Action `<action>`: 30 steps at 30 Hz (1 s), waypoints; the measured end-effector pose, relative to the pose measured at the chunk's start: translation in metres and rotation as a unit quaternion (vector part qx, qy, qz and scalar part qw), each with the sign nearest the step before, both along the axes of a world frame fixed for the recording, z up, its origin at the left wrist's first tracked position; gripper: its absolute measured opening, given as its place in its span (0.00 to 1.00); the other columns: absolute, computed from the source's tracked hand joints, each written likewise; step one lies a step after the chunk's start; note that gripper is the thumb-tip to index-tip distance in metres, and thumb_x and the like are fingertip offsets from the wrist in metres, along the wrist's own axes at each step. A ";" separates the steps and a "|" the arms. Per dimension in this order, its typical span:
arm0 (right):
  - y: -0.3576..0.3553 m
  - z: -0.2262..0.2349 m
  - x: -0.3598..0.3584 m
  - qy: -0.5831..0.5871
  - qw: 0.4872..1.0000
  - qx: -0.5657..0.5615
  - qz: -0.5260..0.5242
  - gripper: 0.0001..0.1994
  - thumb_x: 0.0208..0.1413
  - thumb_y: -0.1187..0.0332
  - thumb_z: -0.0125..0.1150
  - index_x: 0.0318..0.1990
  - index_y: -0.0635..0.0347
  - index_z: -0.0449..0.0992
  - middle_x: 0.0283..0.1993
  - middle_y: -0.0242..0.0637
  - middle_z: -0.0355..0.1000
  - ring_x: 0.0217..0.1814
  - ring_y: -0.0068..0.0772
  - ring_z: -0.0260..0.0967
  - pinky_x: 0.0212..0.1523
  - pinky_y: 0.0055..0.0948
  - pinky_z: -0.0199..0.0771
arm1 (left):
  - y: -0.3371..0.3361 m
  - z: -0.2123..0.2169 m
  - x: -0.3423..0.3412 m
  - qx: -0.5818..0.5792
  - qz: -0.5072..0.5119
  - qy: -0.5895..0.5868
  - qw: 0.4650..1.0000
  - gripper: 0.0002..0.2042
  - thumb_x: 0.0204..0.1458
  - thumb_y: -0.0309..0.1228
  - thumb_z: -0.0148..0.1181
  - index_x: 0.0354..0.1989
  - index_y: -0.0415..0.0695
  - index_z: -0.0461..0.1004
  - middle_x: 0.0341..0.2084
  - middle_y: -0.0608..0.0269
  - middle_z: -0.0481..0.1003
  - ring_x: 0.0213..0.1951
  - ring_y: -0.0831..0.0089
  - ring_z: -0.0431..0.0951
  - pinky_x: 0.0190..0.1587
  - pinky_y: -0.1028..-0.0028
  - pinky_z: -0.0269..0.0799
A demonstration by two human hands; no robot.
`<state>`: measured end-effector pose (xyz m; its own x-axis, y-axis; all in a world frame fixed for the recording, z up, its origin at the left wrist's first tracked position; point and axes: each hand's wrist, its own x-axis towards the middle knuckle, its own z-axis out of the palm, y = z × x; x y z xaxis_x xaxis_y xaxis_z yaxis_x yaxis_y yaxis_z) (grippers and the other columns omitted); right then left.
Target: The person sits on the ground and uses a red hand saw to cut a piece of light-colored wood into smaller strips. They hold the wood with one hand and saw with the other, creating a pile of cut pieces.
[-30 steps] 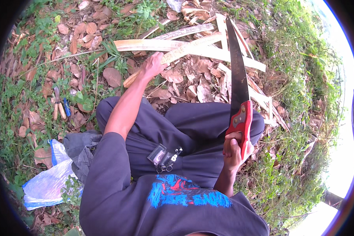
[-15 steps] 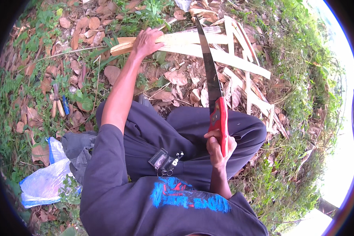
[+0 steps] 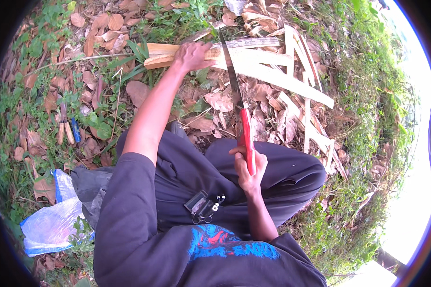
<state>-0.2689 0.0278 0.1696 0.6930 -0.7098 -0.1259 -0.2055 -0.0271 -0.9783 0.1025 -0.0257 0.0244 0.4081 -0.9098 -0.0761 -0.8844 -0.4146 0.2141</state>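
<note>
My left hand [image 3: 192, 56] is closed over several pale wooden strips [image 3: 273, 75] that lie across the ground at the far side, pressing them together near their left end. In my right hand [image 3: 250, 172] is a hand saw [image 3: 245, 131], gripped by its red handle. Its long dark blade points away from me and crosses the strips just right of my left hand. Whether the teeth touch the wood I cannot tell.
More split strips [image 3: 305, 115] lie loose to the right among dry leaves. Two wooden-handled tools [image 3: 65, 131] and a blue one [image 3: 75, 130] lie at the left. Nearer me are a plastic bag [image 3: 52, 227] and dark cloth [image 3: 92, 184]. Keys [image 3: 206, 208] rest at my lap.
The saw has swung left, its blade now closer to my left hand and seen more edge-on. My left hand stays on the strips; the whole view has shifted slightly.
</note>
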 end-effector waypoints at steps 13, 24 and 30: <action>0.001 -0.026 0.027 0.014 0.998 -0.054 -0.009 0.06 0.54 0.78 0.53 0.33 0.69 0.77 0.15 0.30 0.65 0.16 0.16 0.60 0.19 0.22 0.60 | -0.002 0.003 -0.005 0.012 0.001 -0.024 1.000 0.32 0.52 0.61 0.57 0.57 0.48 0.70 0.53 0.44 0.72 0.54 0.52 0.75 0.58 0.49 0.71; 0.005 -0.023 0.003 0.034 0.999 -0.011 0.001 0.04 0.50 0.79 0.54 0.32 0.67 0.75 0.17 0.38 0.69 0.16 0.29 0.69 0.22 0.27 0.69 | -0.004 0.006 -0.005 -0.004 0.002 -0.038 0.999 0.33 0.49 0.62 0.61 0.54 0.48 0.74 0.46 0.47 0.76 0.48 0.55 0.78 0.53 0.53 0.73; 0.028 -0.007 -0.027 0.014 0.999 -0.028 0.018 0.05 0.47 0.79 0.56 0.32 0.67 0.75 0.18 0.45 0.70 0.19 0.44 0.75 0.25 0.32 0.73 | -0.003 0.005 -0.007 -0.024 -0.005 -0.063 0.998 0.34 0.48 0.60 0.63 0.55 0.46 0.73 0.46 0.47 0.75 0.49 0.53 0.77 0.52 0.55 0.73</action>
